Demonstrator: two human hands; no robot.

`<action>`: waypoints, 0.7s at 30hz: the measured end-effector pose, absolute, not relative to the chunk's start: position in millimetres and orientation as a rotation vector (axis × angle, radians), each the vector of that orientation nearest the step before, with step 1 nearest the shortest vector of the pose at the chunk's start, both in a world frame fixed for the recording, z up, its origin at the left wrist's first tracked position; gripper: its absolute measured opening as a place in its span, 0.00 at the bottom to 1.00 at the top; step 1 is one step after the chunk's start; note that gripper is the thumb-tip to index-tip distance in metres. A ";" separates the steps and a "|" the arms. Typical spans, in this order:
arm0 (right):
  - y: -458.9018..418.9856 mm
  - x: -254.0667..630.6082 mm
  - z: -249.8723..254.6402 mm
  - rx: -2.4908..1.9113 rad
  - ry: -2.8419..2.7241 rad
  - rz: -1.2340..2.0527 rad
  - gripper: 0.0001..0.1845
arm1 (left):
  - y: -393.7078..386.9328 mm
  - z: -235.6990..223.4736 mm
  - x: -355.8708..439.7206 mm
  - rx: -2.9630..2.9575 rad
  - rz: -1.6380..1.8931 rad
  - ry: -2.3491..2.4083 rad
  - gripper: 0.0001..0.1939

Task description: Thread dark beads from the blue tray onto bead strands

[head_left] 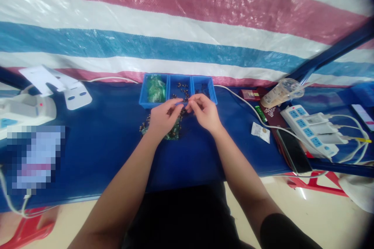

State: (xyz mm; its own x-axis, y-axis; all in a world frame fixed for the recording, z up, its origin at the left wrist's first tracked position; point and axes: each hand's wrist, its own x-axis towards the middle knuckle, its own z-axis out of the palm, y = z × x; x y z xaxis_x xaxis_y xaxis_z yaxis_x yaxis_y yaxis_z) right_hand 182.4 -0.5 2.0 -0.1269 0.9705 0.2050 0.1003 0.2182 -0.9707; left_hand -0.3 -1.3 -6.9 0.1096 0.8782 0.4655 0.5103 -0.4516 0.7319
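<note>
My left hand [165, 118] and my right hand [204, 113] meet near the front edge of a blue three-part bin [152, 105]. The fingertips of each are pinched together; whatever lies between them is too small to make out. Small dark and coppery parts [183, 85] lie in the bin's middle compartment. A crumpled green plastic bag [156, 89] fills the left compartment, and the right one holds thin dark pieces [201, 88]. Under my hands, more small parts [143, 127] lie on and around a second green bag [174, 132], partly hidden by my left hand.
At the right are a drink cup [282, 92], a white power strip [306, 130] with chargers, a dark phone [293, 151], a small white packet [260, 132] and a cable. A white stand [77, 95] and a pixelated device [39, 159] lie left.
</note>
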 end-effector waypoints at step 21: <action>0.3 181.7 3.7 -1.001 -1.442 1.190 0.19 | -2.8 -5.8 0.2 1.996 1.251 1.345 0.14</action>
